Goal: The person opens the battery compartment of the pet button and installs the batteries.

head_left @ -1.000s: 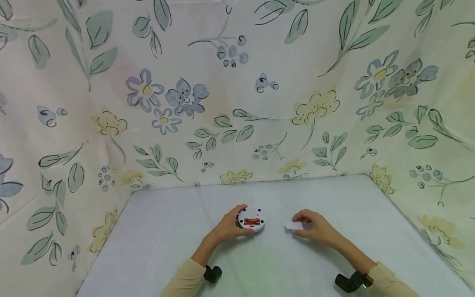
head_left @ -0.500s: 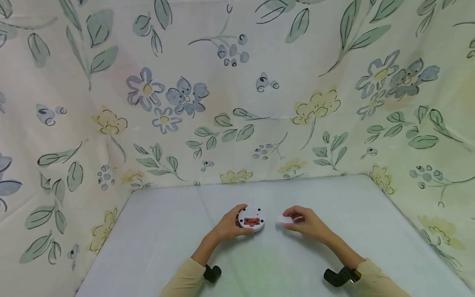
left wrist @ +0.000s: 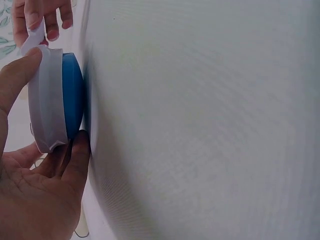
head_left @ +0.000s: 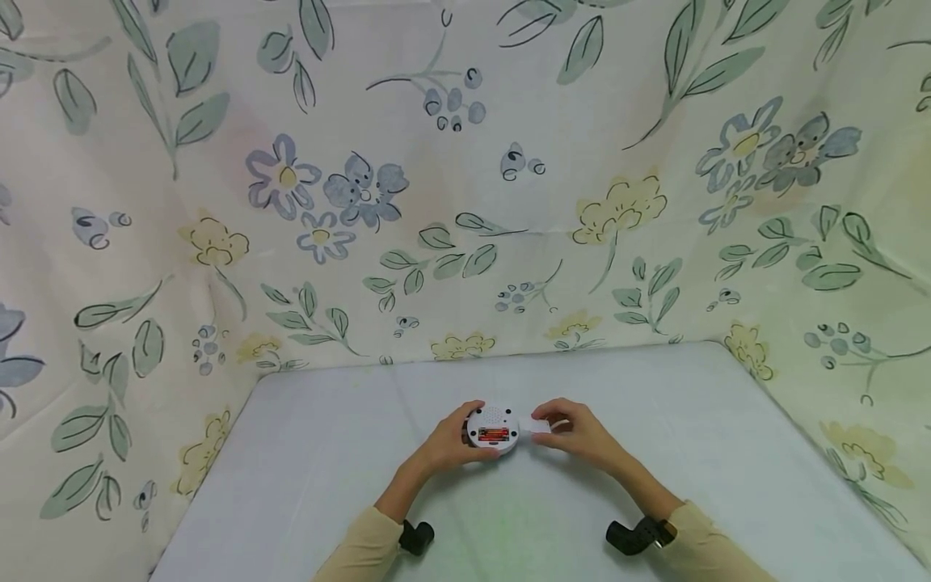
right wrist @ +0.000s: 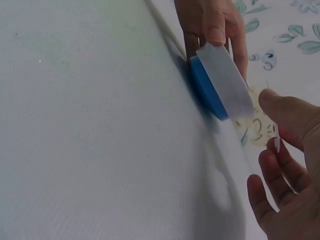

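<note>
My left hand grips a round white device by its rim, thumb on the near side and fingers on the far side. Its perforated back faces up, and red batteries lie in the uncovered compartment. The left wrist view shows a blue lower part close to the table. Just to the right, my right hand pinches a small white cover between thumb and fingers. In the right wrist view that cover appears edge-on, apart from the device.
A white-covered table spreads around both hands. Behind and beside it hangs a floral cloth. A black wrist camera sits on the left wrist and another black camera on the right.
My right hand has moved left with the white cover, from well apart to right beside the device. My left hand and the device have stayed in place.
</note>
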Demonstrator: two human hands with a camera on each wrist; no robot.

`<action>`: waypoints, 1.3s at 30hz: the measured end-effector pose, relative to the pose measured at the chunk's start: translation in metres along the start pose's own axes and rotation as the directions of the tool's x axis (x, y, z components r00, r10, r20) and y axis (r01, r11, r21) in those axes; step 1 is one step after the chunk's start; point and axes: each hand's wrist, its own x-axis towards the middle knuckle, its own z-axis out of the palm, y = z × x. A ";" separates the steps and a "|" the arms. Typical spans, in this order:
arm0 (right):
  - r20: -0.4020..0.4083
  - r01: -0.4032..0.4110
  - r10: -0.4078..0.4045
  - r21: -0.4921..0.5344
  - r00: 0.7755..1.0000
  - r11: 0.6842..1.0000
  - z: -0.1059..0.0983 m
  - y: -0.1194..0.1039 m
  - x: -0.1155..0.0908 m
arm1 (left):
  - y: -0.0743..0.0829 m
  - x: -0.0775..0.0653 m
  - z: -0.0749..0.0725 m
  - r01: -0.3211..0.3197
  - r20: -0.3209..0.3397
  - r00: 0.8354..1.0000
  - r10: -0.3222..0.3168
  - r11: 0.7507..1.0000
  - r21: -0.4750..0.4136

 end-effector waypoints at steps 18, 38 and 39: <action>0.003 0.007 -0.007 0.037 1.000 0.999 0.025 -0.051 0.009 | -0.001 0.000 0.000 -0.036 0.003 0.999 0.036 0.999 -0.011; 0.034 0.076 -0.072 -0.126 0.997 0.989 0.042 -0.033 0.025 | -0.003 0.000 0.000 -0.078 0.003 0.997 0.078 0.997 -0.002; 0.043 0.080 -0.074 -0.135 0.996 0.988 0.042 -0.031 0.026 | -0.003 0.000 0.000 -0.082 0.004 0.997 0.082 0.997 -0.003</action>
